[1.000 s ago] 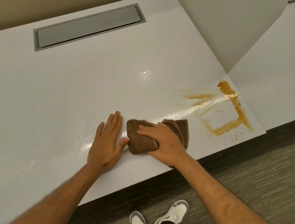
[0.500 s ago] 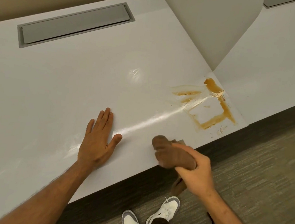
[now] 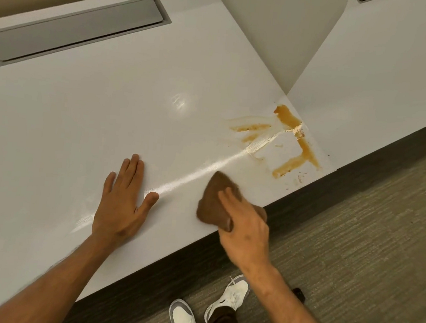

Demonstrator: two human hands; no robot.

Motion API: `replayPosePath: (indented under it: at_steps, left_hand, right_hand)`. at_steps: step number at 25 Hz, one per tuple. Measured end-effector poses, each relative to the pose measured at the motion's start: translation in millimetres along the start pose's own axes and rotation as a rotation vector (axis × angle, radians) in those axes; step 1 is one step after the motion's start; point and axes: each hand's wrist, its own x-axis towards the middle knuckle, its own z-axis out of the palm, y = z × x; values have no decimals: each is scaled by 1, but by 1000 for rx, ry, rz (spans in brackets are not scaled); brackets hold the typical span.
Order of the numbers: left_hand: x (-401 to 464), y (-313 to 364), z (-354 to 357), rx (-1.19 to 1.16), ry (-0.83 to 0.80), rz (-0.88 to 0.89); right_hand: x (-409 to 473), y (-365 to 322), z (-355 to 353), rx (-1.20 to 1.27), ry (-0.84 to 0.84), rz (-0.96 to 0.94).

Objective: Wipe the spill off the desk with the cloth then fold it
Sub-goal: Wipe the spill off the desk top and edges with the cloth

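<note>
The right hand [image 3: 245, 231] grips a bunched brown cloth [image 3: 216, 202], fingers curled over its top and closed around the wad. The cloth sits on the white desk [image 3: 106, 126] right at the near edge, under and just ahead of the fingers. It is blurred, so whether it presses flat on the surface or hovers just above it cannot be told. Its shape is a rough wedge: the narrow tip points away from the person and up toward the spill, and its long axis runs from the near edge diagonally toward the far right. That aim suggests the hand is lined up for another pass at the mess.

The left hand [image 3: 123, 205] lies flat on the desk to the left of the cloth, palm down, fingers together and extended, thumb spread toward the cloth but apart from it. It holds nothing and seems to be there to brace the body while the other arm reaches.

The spill [image 3: 298, 148] is an orange-brown liquid near the desk's right corner, well beyond the cloth. It forms a rough square outline with smeared streaks to its left, and a pale shiny streak [image 3: 200, 170] runs from it back toward the hands. Much liquid remains, so wiping looks unfinished and folding has not begun.
</note>
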Motion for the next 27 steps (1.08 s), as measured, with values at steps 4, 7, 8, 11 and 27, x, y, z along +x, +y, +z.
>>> replayPosePath:
  at_steps: [4, 7, 8, 11, 27]
  left_hand:
    - [0, 4, -3, -14, -16, -16]
    - [0, 5, -5, -9, -21, -17]
    - [0, 5, -5, -4, -22, -16]
    - [1, 5, -4, 6, -21, -11]
    - [1, 4, -2, 13, -5, -9]
  right_hand:
    - [-2, -9, -22, 457, -47, 116]
    - [9, 8, -50, 731, 169, 355]
    - [12, 16, -61, 772, 253, 398]
    - [20, 47, -85, 656, 484, 461]
    - [2, 12, -11, 71, 57, 162]
